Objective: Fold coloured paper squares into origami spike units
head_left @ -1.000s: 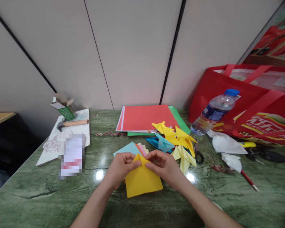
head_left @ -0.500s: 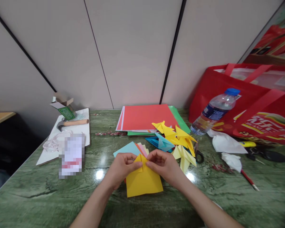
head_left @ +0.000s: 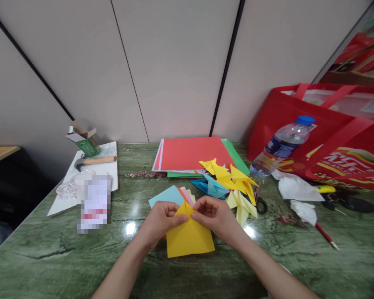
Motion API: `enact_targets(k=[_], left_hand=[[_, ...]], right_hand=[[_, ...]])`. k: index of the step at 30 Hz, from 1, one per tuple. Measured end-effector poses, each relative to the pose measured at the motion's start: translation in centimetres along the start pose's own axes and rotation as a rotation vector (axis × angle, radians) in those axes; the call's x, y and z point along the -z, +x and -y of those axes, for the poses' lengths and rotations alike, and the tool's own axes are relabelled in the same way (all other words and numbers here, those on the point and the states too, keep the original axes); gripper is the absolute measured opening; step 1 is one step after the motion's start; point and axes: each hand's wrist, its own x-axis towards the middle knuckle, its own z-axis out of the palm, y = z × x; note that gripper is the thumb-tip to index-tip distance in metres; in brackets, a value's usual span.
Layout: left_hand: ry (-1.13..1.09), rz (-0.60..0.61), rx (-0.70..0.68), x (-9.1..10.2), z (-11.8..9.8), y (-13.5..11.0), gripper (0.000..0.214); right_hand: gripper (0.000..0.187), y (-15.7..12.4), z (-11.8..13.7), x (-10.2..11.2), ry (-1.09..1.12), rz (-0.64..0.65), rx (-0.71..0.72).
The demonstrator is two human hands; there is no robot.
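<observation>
A yellow sheet of paper point(head_left: 188, 236), partly folded to a point at its top, lies on the green marble table point(head_left: 65, 257). My left hand point(head_left: 160, 220) pinches the sheet's upper left part. My right hand point(head_left: 216, 218) pinches the upper right part beside the point. Both hands have their fingers closed on the paper. Small coloured sheets point(head_left: 171, 195) in blue, pink and pale yellow lie fanned just behind the hands.
Folded yellow and blue paper figures point(head_left: 229, 182) and scissors point(head_left: 261, 204) lie to the right. A stack of red and green paper point(head_left: 190, 155) sits at the back. A water bottle point(head_left: 282, 145) leans on a red bag point(head_left: 330, 133). A hammer point(head_left: 95, 161) and small box point(head_left: 84, 139) are on the left.
My fingers have shifted slightly at the top of the yellow sheet, pressing its point. The sheet has barely moved.
</observation>
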Motion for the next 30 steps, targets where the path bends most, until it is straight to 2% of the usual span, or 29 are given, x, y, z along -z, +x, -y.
enact_targets(k=[12, 24, 30], left_hand=[[0.001, -0.003, 0.006, -0.3, -0.1, -0.1, 0.027], [0.162, -0.041, -0.097, -0.7, 0.0, 0.0, 0.020], [0.232, -0.006, -0.121, -1.4, -0.3, -0.4, 0.011]], right_hand=[[0.016, 0.1, -0.2, 0.0, -0.010, -0.007, -0.021], [0.020, 0.1, -0.4, 0.0, 0.020, 0.016, -0.034], [0.023, 0.1, 0.2, 0.0, 0.011, 0.089, -0.069]])
